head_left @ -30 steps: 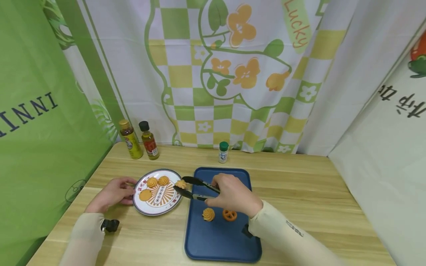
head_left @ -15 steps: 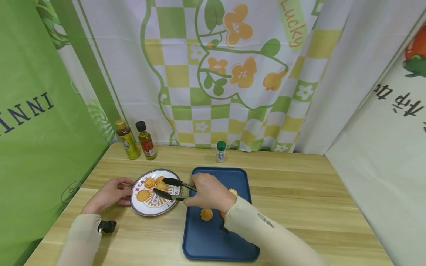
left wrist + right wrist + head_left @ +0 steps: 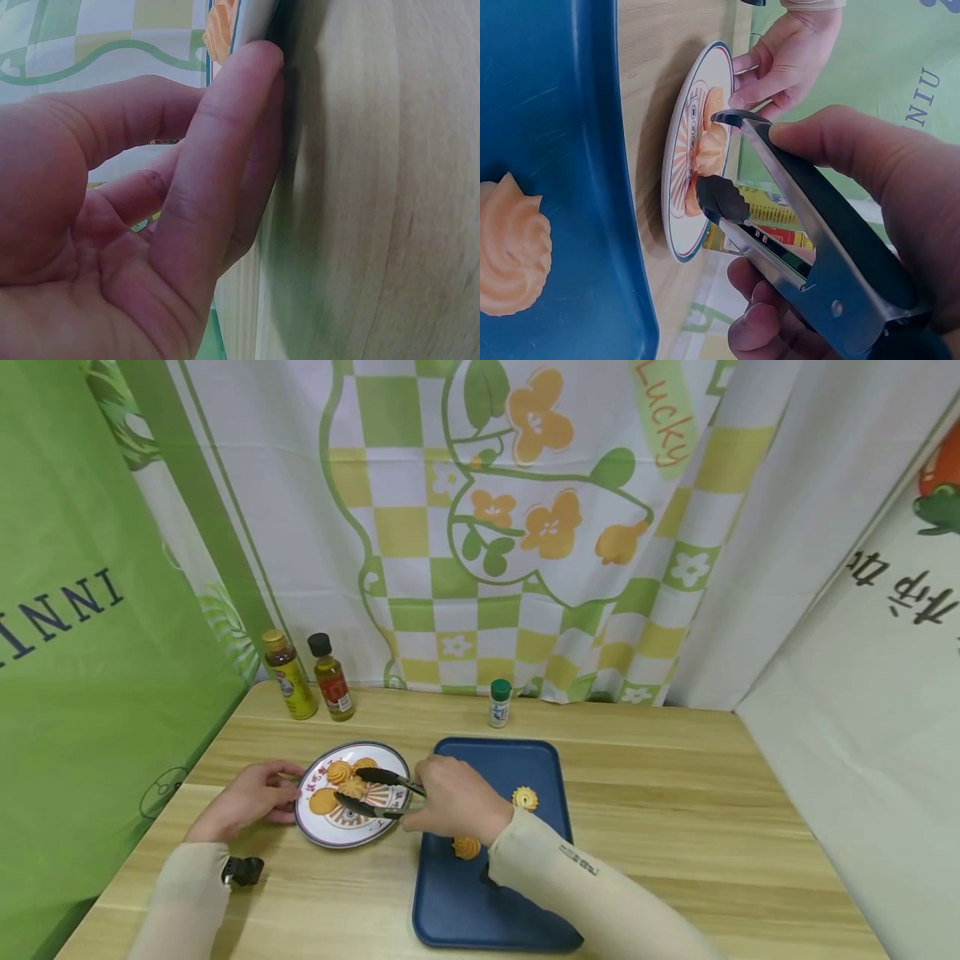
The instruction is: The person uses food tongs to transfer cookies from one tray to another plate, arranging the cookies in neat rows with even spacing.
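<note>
Tongs [image 3: 375, 792] gripped in the right hand [image 3: 450, 797] bracket a light, crumbly-looking cookie [image 3: 351, 787] on the plate [image 3: 330, 838], best nipped gently by its sides, while left hand [image 3: 251, 797] fingertips steady the rim.

Wooden table [image 3: 675, 793] before a checked floral curtain [image 3: 525, 527], green cloth [image 3: 90, 652] leftward

L grip [image 3: 251, 797]: fingers straight, arm bent | R grip [image 3: 453, 797]: fingers curled, forearm extended left
</note>
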Demonstrator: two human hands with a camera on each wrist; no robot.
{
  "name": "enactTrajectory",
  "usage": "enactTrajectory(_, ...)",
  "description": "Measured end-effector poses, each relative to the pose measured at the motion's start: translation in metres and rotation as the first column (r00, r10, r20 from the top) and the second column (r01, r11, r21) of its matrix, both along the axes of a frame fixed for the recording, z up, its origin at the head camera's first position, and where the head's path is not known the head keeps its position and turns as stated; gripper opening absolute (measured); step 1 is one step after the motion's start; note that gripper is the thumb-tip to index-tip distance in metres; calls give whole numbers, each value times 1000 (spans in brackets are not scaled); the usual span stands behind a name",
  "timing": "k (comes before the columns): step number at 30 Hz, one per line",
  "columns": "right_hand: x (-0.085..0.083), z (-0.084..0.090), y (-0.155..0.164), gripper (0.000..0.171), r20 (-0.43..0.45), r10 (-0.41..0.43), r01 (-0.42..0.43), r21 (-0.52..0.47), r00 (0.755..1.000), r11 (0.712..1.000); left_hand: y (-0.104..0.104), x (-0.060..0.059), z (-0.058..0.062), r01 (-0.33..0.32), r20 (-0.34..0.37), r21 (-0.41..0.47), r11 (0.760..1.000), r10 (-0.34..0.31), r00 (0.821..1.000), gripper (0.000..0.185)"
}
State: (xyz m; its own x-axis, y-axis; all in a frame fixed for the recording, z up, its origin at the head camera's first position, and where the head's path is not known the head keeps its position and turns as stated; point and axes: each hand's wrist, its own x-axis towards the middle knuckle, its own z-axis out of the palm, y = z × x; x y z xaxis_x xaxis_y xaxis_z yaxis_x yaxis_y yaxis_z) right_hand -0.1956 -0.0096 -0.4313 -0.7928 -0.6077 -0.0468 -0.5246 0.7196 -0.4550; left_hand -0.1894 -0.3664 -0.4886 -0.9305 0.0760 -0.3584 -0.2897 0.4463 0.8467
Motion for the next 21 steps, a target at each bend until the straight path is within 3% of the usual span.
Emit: enactTrajectory(21,5,1,5,46,-23,-7,7,11,1000,1000,2,3,3,17,-23,-15,1000,-17,1000,50)
